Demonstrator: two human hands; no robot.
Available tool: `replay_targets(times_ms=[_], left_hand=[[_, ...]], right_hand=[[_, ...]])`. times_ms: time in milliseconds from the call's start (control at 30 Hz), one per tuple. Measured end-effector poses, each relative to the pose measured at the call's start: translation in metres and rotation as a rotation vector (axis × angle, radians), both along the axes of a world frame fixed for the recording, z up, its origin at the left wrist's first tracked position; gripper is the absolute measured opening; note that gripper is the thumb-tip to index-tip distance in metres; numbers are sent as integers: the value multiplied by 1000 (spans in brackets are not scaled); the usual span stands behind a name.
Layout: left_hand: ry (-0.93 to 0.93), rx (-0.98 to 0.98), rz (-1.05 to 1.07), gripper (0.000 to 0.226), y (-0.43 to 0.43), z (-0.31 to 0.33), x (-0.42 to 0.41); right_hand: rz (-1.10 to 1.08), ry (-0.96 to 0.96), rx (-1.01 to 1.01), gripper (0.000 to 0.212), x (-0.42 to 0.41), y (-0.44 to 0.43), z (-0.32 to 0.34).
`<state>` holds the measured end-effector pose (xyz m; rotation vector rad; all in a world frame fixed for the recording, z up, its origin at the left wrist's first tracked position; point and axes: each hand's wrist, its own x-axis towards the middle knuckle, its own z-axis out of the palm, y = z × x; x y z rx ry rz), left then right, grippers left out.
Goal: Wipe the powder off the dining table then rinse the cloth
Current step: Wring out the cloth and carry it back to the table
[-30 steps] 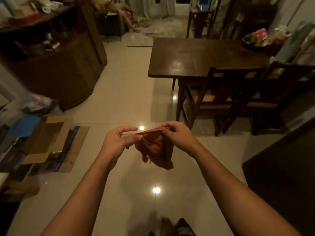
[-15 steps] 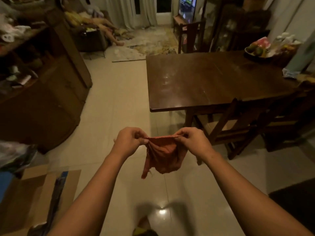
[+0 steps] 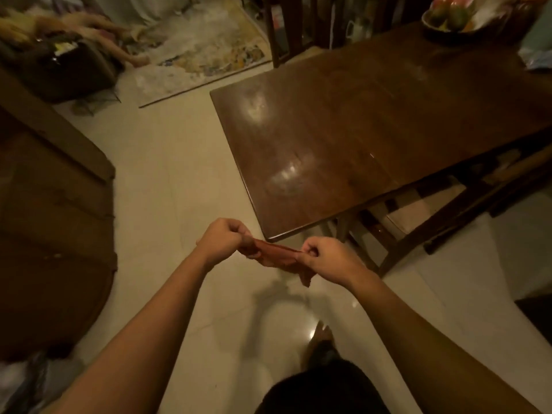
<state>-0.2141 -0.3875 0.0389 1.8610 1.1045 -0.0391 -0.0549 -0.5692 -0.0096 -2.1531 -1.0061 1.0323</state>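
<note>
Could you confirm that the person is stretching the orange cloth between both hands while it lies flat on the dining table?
Not quite: the cloth does not lie on the dining table. The head view shows it in the air before the table's near corner, stretched between the left hand and the right hand.

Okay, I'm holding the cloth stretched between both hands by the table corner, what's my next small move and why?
Probably step in and lay the cloth on the dining table near its closest corner. The left hand and right hand pinch it taut over the floor, short of the edge, and a pale patch, perhaps powder, lies near that corner.
</note>
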Motion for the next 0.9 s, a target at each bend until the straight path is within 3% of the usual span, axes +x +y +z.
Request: replay_targets(times_ms=[67,133,233,367,467,567,667,800,900], left_hand=[[29,-43,-33,9,30,-7,14],[91,-34,-119,13,65,-15,27],[196,-16,-259,23,113,-26,49],[386,224,-444,32,166,-43,83],[370,321,-620,32,197,-58,125],[253,349,-823,24,229,-83,172],[97,378,-1027,24,244,-113,213],[240,590,-1272,24,229,-124,243],[163,642,-1324,17,229,-136,242]], right_hand=[[-45,145,-3,24,4,27,-12],[-42,157,-10,29,11,52,-23],[-10,164,-40,15,23,86,-38],[-14,117,-95,14,31,117,-55],[-101,44,-168,15,33,137,-65],[-235,-97,-277,19,33,155,-76],[-500,-177,-414,25,22,168,-81],[-815,-240,-558,20,6,184,-75],[-956,-266,-660,18,5,198,-74]])
